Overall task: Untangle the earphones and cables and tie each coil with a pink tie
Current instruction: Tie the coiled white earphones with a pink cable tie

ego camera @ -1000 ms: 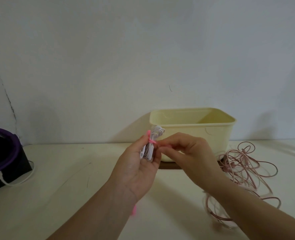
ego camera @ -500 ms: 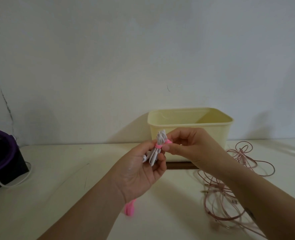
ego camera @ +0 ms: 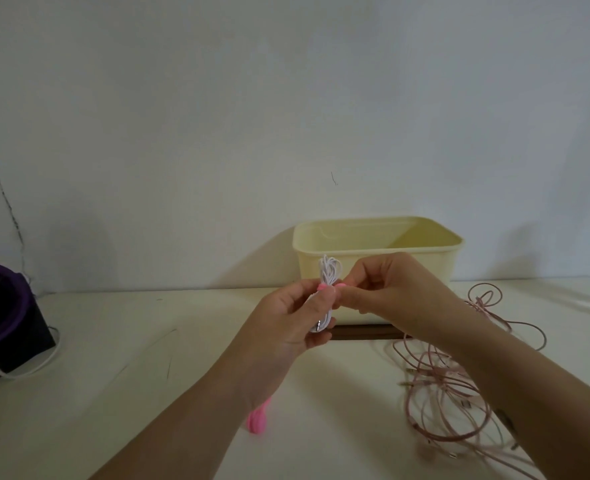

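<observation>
Head view: at frame centre, the white earphone coil (ego camera: pixel 328 276) is gripped upright in the left hand (ego camera: pixel 291 329), fingers curled round it. The pink tie (ego camera: pixel 322 288) — wrapped about the coil's middle — is pinched by the right hand (ego camera: pixel 392 292). A tangled pink cable (ego camera: pixel 442 375) lies at lower right, beside the cream box (ego camera: pixel 376 237).

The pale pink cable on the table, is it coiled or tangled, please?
Tangled: the pale pink cable sprawls in loose, crossing loops across the white table.

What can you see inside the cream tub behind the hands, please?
Inside the cream tub, only bare inner walls show near the rim. Its near wall hides the floor, so any contents cannot be seen.
</observation>
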Action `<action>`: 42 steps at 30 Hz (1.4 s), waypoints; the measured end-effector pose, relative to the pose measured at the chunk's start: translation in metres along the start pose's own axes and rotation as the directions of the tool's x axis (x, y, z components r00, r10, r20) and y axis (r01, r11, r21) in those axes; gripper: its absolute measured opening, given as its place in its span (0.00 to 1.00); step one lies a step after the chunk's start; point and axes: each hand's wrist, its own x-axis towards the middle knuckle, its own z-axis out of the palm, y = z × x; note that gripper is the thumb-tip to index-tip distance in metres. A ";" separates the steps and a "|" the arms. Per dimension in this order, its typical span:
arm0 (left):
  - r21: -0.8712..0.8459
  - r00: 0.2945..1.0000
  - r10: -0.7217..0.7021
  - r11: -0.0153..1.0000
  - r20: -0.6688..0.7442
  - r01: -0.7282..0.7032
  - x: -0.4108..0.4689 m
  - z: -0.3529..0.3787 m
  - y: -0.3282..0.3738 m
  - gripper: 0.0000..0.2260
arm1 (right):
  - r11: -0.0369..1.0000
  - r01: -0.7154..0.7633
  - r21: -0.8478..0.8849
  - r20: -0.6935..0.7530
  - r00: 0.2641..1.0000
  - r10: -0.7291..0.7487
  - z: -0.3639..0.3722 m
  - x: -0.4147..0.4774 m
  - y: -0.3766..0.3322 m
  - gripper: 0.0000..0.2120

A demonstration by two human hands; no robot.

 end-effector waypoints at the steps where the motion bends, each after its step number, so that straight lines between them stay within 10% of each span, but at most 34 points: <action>1: -0.018 1.000 -0.008 1.000 0.002 0.008 0.000 0.000 0.000 0.13 | 1.000 0.000 0.002 0.005 1.000 0.000 -0.001 0.000 0.000 0.20; 9: -0.094 0.982 -0.159 0.981 0.103 0.168 0.001 -0.004 0.005 0.09 | 0.999 -0.026 -0.033 0.182 0.983 0.032 -0.019 0.000 -0.004 0.24; 20: 0.366 1.000 0.001 0.930 0.030 -0.012 -0.001 0.002 -0.001 0.11 | 0.997 -0.073 -0.014 0.182 0.981 0.074 -0.016 0.001 -0.004 0.09; 25: 0.301 0.998 0.042 0.952 0.045 -0.054 -0.002 0.003 0.004 0.07 | 0.982 -0.112 0.155 0.260 0.963 0.069 -0.018 -0.001 -0.002 0.09; 29: 0.199 0.988 -0.026 0.980 0.155 -0.006 -0.001 -0.001 0.009 0.10 | 0.801 -0.311 0.512 0.380 0.918 0.114 -0.013 -0.002 -0.001 0.10; 42: 0.115 0.972 -0.063 0.993 0.226 0.038 0.002 -0.019 0.019 0.06 | 0.186 -0.415 0.891 0.403 0.910 0.096 0.017 -0.001 -0.002 0.27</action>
